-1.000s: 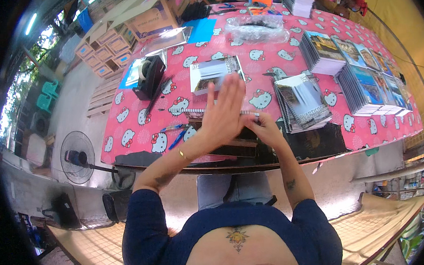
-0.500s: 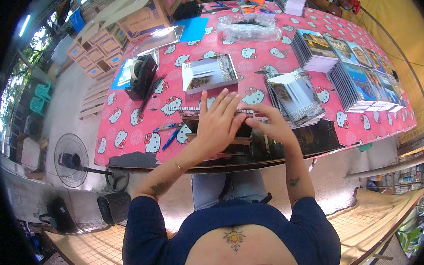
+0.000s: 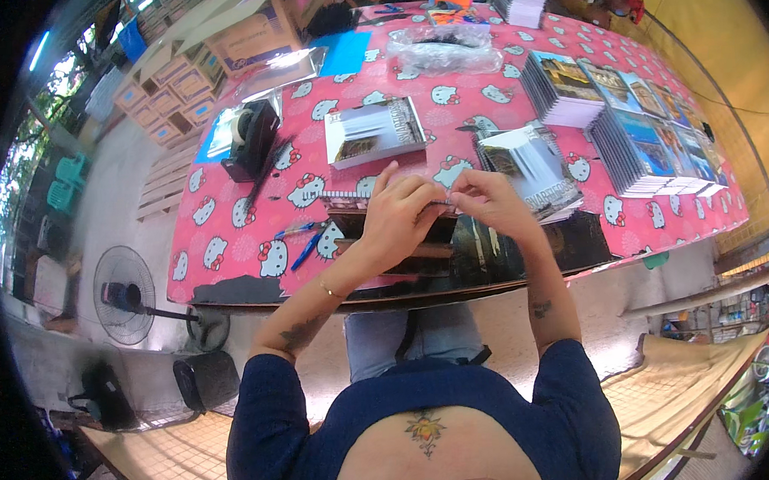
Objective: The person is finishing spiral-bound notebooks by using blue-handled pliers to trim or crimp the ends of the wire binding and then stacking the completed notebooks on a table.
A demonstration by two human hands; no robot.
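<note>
Presently, in the head view, a spiral-bound notebook (image 3: 345, 202) sits near the close edge of the pink-covered worktop (image 3: 238, 267), partly hidden by the hands. The left hand (image 3: 398, 215) lies over its binding, fingers bent. The right hand (image 3: 492, 203) holds thumb and forefinger together at the binding's right end. Whether either set of fingers grasps anything cannot be told. Two pens (image 3: 307, 251) lie left; a black tape dispenser (image 3: 255, 144) stands beyond.

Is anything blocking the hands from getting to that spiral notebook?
Nothing visible is: the left hand is over the spiral notebook, and the right hand is at the right end of its bound edge. The blue pen lies off to the left.
</note>
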